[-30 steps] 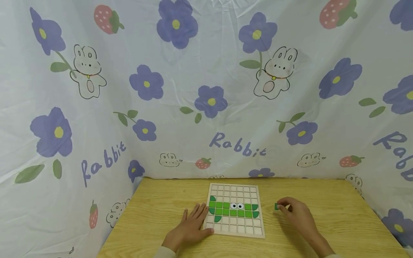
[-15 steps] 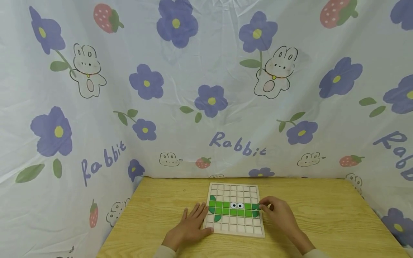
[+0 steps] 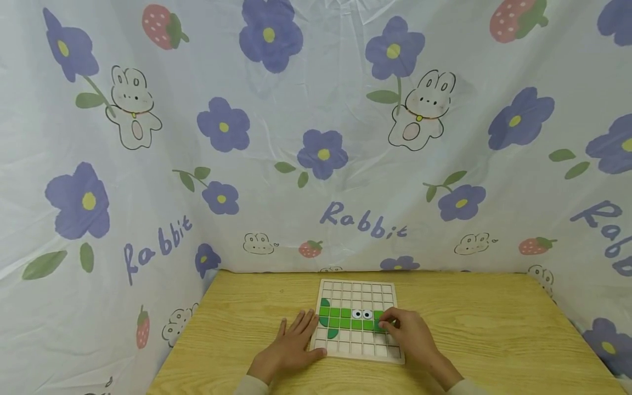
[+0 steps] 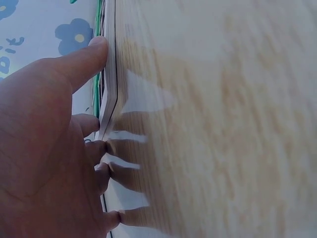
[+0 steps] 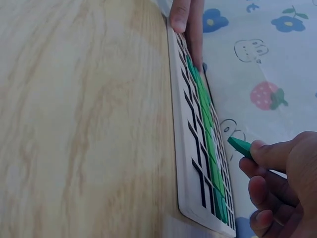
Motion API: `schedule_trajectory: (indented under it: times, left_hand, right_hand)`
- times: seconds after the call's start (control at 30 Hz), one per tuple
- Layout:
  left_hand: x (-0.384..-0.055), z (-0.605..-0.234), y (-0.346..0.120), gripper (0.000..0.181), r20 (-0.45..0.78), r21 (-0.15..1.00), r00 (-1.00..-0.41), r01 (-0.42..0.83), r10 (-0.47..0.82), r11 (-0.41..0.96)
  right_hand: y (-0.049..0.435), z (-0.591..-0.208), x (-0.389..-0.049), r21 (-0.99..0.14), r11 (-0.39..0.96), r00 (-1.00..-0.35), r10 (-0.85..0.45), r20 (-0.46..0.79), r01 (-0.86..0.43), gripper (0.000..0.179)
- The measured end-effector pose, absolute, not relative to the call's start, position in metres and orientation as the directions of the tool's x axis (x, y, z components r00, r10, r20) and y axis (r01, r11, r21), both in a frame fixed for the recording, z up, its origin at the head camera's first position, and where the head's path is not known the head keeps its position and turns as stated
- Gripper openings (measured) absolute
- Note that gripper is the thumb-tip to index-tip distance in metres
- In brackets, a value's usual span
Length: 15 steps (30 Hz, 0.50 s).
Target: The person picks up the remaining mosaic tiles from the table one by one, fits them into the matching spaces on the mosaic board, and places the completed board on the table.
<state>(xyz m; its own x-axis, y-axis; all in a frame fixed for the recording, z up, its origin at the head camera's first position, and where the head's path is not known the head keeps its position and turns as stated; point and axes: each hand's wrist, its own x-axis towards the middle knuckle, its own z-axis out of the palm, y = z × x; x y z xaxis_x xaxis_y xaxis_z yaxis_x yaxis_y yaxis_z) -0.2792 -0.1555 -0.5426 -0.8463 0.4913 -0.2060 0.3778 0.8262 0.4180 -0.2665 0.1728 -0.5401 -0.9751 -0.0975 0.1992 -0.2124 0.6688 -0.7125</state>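
A pale wooden grid board [image 3: 362, 349] lies on the table, seen whole in the head view. Light green square tiles [image 3: 345, 325], dark green rounded tiles [image 3: 333, 333] and two eye tiles [image 3: 362, 314] sit in its cells. My left hand [image 3: 286, 351] rests at the board's left edge, fingers spread, thumb at the near corner. In the right wrist view, thumb and fingertips of my right hand [image 5: 285, 173] pinch a dark green tile [image 5: 239, 146], held above the board and apart from it. From the head, that hand hides the board's right-hand cells.
The wood-grain table [image 3: 494, 329] extends to both sides of the board. A white curtain [image 3: 276, 219] printed with flowers, rabbits and strawberries hangs behind the table and along its sides.
My right hand has moved left from the table beside the board to over its right part, carrying the dark green tile. The left hand and the board have stayed put.
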Motion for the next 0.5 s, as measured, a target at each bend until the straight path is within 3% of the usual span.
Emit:
schedule_trajectory:
  times: [0.5]
  left_hand:
    - [-0.279, -0.541, -0.156, 0.092, -0.212, 0.434, -0.841, 0.375, 0.498, 0.819]
  right_hand:
    - [0.157, -0.55, -0.269, -0.688, 0.676, -0.964, -0.158, 0.215, -0.265, 0.005]
